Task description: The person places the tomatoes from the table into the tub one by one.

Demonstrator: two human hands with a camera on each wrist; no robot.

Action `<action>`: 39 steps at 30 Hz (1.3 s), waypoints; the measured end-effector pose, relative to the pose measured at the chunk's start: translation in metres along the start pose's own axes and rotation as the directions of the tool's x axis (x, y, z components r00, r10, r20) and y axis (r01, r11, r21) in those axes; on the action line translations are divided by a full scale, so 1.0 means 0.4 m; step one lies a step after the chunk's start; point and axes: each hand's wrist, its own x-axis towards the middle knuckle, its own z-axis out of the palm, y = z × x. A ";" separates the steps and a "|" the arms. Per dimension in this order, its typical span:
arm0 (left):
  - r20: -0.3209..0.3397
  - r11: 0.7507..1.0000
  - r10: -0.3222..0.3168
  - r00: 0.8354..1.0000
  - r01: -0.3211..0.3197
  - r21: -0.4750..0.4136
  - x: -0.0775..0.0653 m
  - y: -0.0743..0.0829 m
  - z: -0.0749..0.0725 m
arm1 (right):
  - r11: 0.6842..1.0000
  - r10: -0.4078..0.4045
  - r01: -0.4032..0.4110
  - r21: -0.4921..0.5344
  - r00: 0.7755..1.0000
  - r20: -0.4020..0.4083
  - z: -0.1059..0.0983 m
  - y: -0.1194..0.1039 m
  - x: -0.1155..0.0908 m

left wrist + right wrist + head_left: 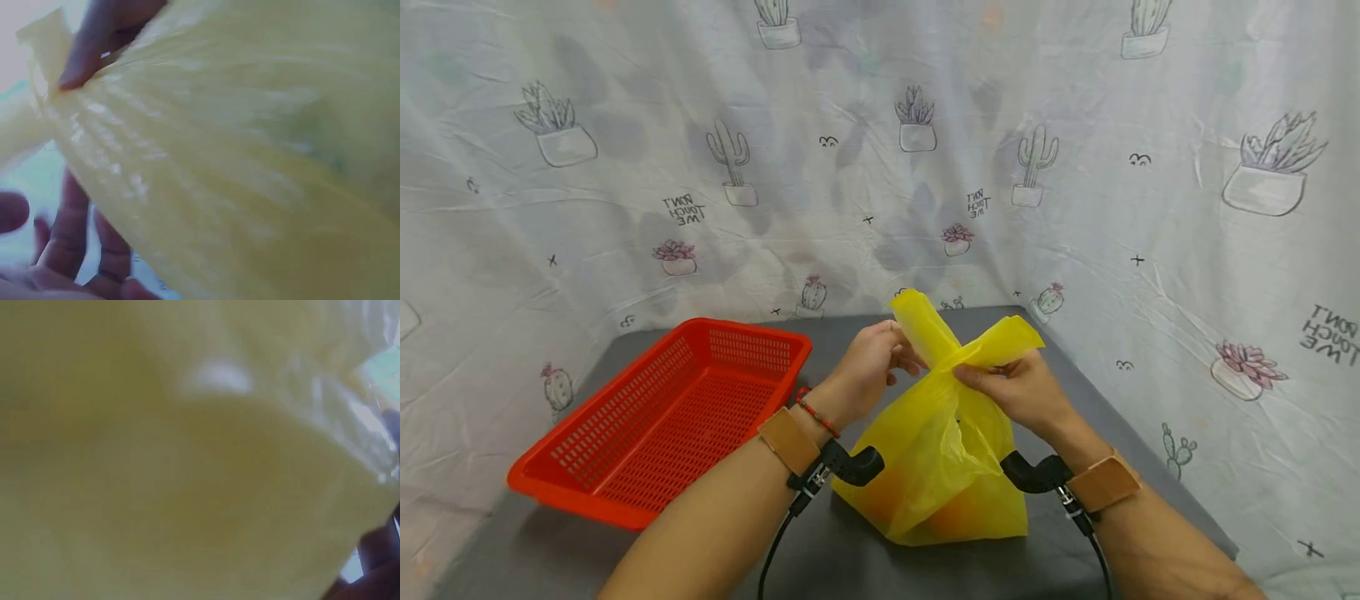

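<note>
1. The right hand (1028,395) pinches the top of the yellow bag (917,454), which sits on the table (820,554).
2. The left hand (868,360) is loose, just beside it.
3. Blurry orange shapes (953,515) hide inside; I can't tell what.

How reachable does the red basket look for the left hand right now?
Probably yes: the red basket stands to the left of the left hand, with nothing visible blocking the way, and that hand doesn't appear to grip the yellow bag.
</note>
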 end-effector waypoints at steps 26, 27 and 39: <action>0.390 0.965 0.000 0.921 -0.103 0.243 -0.008 -0.002 0.008 | 0.999 0.011 -0.009 -0.050 0.999 0.045 -0.006 0.004 0.010; 0.388 0.961 0.001 0.922 -0.108 0.254 -0.009 -0.002 0.009 | 0.999 0.015 -0.013 -0.050 0.999 0.046 -0.005 0.003 0.009; 0.320 0.925 0.031 0.947 -0.148 0.349 -0.029 -0.001 0.031 | 0.994 -0.071 0.079 -0.073 0.992 0.105 0.004 0.001 0.007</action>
